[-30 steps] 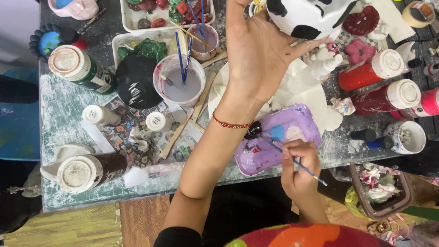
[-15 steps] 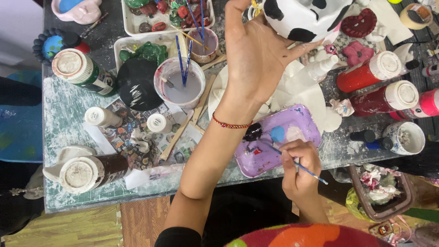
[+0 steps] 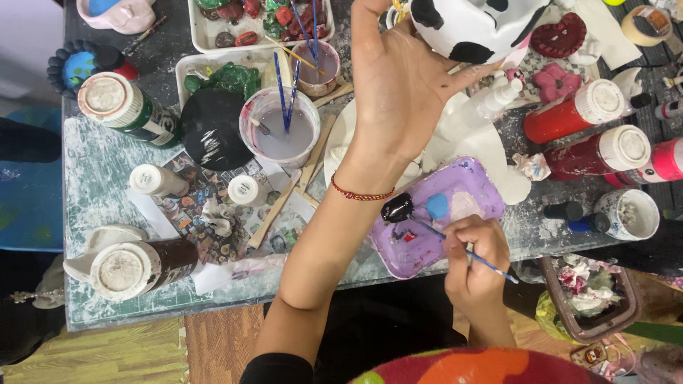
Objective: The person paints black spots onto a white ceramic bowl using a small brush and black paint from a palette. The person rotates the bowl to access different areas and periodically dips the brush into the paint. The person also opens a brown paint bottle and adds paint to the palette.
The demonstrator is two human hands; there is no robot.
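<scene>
The left hand (image 3: 402,85) is raised toward twelve o'clock, fingers spread and wrapped up against the underside of a white figure with black patches (image 3: 477,25), holding it up over the table (image 3: 107,185); a red cord bracelet (image 3: 361,193) sits on that wrist. Compared with a second ago the figure has barely shifted, only tipped a little further toward one o'clock, so more of its painted side shows. The right hand (image 3: 475,262), down at five o'clock, is closed in a pinch around a thin brush (image 3: 462,249), and its tip rests in the purple tray (image 3: 434,213) just beside a blob of black paint (image 3: 396,208) and a blue dab (image 3: 437,206). That hand has kept its place over the last second, so I'd judge the brush is being loaded with colour while the figure waits in the air. At ten o'clock from the tray stands a cup of cloudy water (image 3: 279,128) with blue brushes in it, and a black dome-shaped piece (image 3: 212,128) lies to its left. Red paint bottles (image 3: 576,114) lie at two o'clock, well apart from both hands.
</scene>
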